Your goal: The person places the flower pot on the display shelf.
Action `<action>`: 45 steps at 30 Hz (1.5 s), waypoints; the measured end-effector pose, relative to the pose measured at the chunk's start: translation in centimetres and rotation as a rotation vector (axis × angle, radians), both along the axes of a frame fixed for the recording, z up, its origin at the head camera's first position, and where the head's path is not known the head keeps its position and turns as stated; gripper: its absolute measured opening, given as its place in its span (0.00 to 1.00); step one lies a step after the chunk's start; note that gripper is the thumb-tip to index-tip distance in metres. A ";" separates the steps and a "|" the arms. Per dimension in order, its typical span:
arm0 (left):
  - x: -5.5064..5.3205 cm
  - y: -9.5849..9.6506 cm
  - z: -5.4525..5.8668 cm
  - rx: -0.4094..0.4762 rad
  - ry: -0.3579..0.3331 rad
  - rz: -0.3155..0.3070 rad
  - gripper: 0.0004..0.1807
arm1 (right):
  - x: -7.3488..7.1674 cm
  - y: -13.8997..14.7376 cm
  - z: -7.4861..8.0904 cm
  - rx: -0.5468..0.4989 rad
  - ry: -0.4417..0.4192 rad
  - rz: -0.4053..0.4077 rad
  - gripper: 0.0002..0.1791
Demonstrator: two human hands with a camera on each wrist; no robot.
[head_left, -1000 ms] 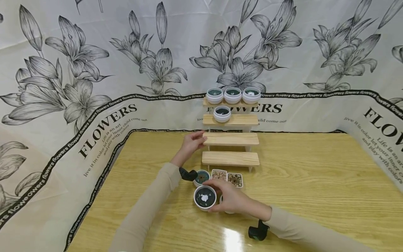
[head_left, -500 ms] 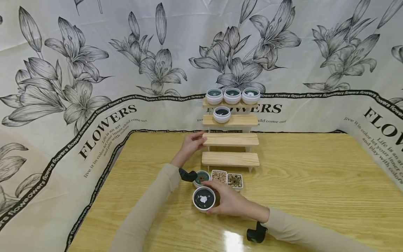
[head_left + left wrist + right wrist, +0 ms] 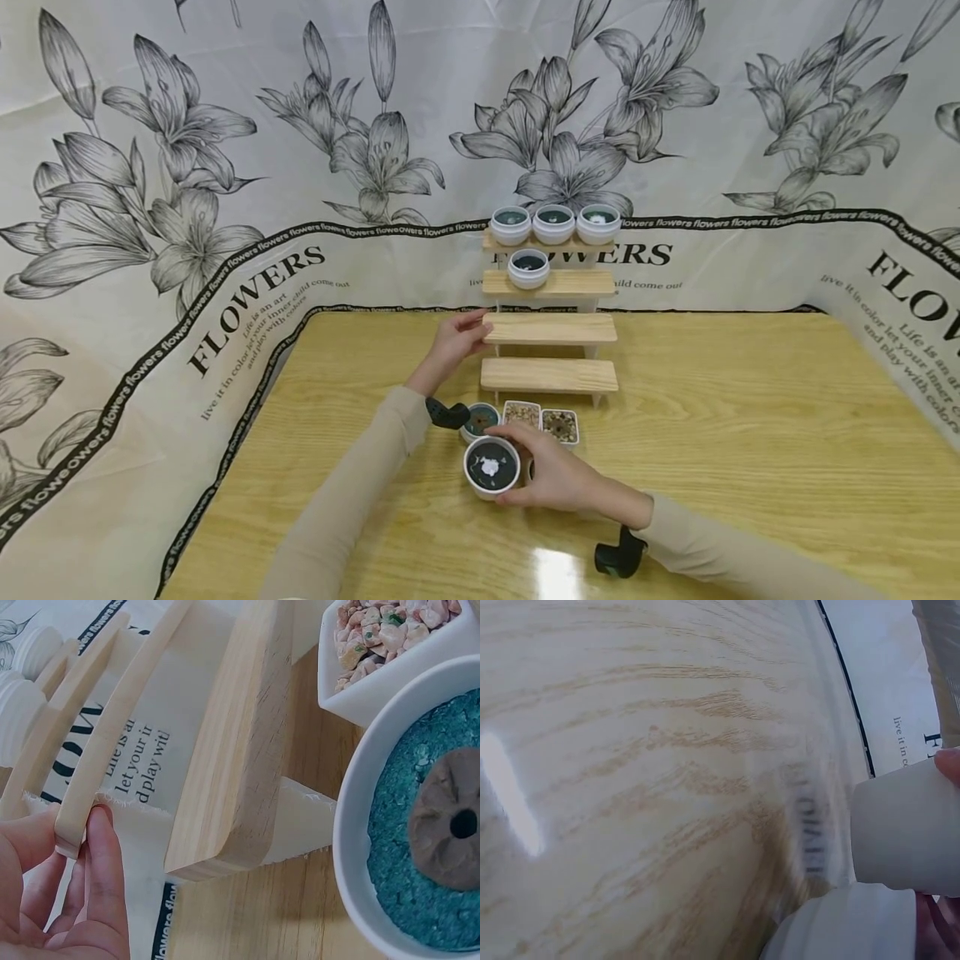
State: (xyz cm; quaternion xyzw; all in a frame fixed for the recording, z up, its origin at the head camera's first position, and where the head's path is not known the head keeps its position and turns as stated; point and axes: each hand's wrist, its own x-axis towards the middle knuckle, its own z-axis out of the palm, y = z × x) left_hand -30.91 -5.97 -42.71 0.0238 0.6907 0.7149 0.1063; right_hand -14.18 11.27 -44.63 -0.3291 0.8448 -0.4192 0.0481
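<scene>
My left hand point(image 3: 456, 340) pinches the left end of a plank point(image 3: 551, 328) of the stepped wooden stand; in the left wrist view the thumb and fingers point(image 3: 105, 870) close around that board's tip. With my right hand point(image 3: 558, 477) I grip a round white pot point(image 3: 491, 468) by its side. Dark filling with a white piece shows inside the pot. In the right wrist view the held pot point(image 3: 904, 829) appears side-on, with a second white pot point(image 3: 847, 926) below it. That second one is mostly hidden behind my right hand in the head view.
Three white pots point(image 3: 553, 225) stand along the top step, and one more pot point(image 3: 528, 270) is on the step below. In front of the stand are a teal-filled pot point(image 3: 480, 421) and two square dishes of pebbles point(image 3: 560, 427). A flower-printed cloth point(image 3: 405, 275) hangs behind the table.
The right hand and the pot in it have shifted slightly, up and to the right over the last half second. My left hand stays on the plank.
</scene>
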 end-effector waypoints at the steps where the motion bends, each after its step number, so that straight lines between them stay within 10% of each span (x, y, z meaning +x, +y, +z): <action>1: 0.0 0.0 0.0 -0.002 0.000 0.002 0.24 | 0.0 0.1 0.1 -0.015 -0.007 0.004 0.43; 45: 0.0 0.2 -0.1 -0.040 0.008 0.033 0.24 | -1.6 7.2 3.3 -0.077 0.078 -0.252 0.42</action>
